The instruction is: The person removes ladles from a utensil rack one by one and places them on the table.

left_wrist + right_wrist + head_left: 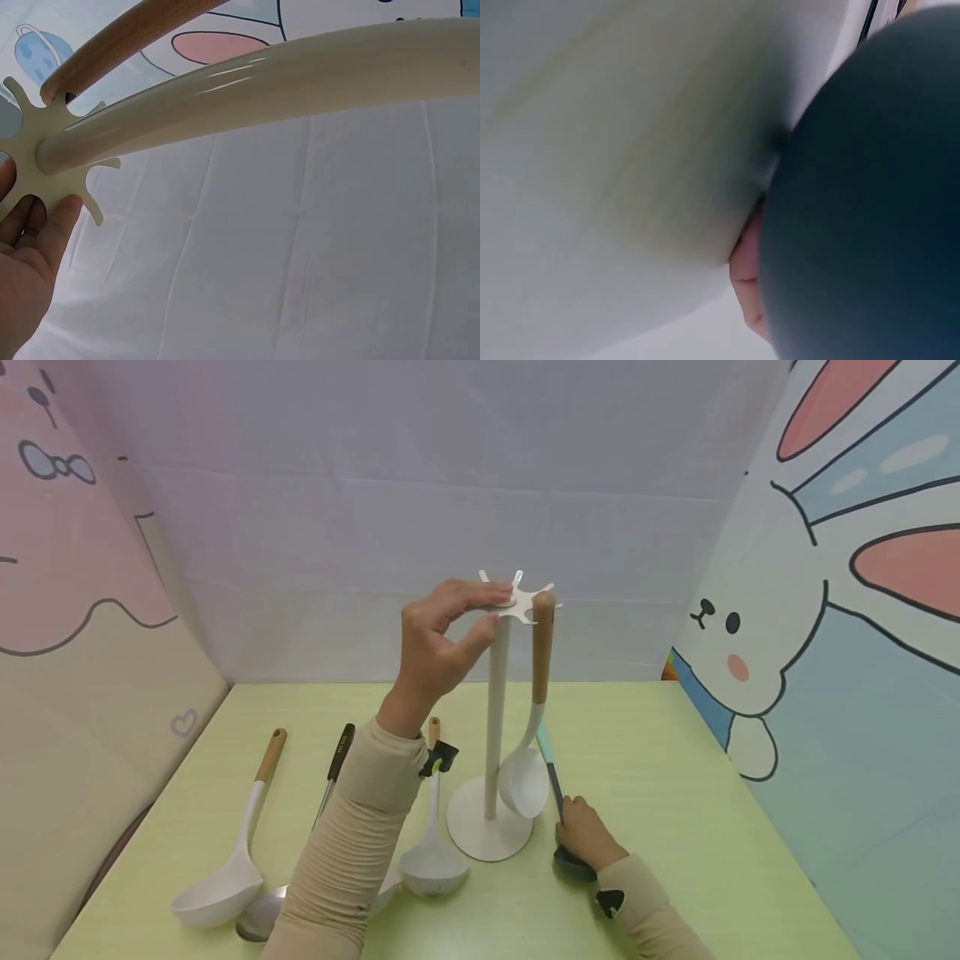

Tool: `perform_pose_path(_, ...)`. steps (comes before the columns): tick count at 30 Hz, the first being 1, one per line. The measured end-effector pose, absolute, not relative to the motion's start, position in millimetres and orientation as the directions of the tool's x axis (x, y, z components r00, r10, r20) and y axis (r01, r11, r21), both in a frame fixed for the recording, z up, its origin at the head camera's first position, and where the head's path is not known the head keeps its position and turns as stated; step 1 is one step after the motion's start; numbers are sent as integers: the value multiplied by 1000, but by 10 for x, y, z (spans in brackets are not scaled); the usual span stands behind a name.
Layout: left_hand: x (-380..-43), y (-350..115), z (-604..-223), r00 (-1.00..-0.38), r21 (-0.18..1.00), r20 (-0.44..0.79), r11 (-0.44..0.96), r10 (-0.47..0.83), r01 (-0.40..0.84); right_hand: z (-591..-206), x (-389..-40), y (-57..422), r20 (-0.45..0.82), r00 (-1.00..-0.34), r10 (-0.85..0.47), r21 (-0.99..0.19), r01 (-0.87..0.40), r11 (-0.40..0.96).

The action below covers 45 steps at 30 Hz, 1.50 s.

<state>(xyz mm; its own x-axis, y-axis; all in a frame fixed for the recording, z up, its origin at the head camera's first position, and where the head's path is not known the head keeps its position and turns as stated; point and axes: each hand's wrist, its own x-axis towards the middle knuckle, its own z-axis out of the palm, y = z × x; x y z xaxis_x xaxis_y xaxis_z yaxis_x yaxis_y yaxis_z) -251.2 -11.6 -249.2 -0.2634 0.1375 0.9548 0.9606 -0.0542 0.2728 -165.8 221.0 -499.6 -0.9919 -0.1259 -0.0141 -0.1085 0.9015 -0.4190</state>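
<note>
My left hand is at the top of a white utensil stand, its fingers and thumb holding the star-shaped hook plate. In the left wrist view, fingertips of the left hand show at the plate's edge. A white ladle with a wooden handle hangs from the stand's right side, bowl down. Right of the base, my right hand grips the lower shaft of a dark ladle with a turquoise handle end. That ladle's rounded bowl fills the right of the right wrist view, partly hiding my fingers.
Left on the pale green table lie a white ladle and a metal ladle with a black handle, partly behind my left sleeve. A white wooden-handled ladle lies beside the stand's base. Printed fabric walls enclose the table.
</note>
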Motion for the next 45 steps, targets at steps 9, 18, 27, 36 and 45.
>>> perform_pose_path(9, -2535, -123, -2485, -254, 263, 959, -67, 125, 962, -4963, -1654, 2191, -46, -991, -125, -407, -96, 908)
perform_pose_path(18, -2543, -131, -2504, -255, 265, 959, -66, 128, 962, -4866, -1611, 2244, -143, -985, -97, -482, -16, 876)
perform_pose_path(27, -2546, -134, -2502, -251, 261, 959, -66, 131, 963, -4465, -1603, 2345, -29, -993, -112, -517, -81, 852)
perform_pose_path(36, -2540, -144, -2491, -254, 265, 957, -69, 138, 962, -3947, -1616, 2271, 427, -876, -224, -662, -472, 582)
perform_pose_path(45, -2531, -143, -2488, -258, 270, 956, -72, 140, 960, -3758, -1711, 1933, 657, -710, -252, -637, -702, 318)
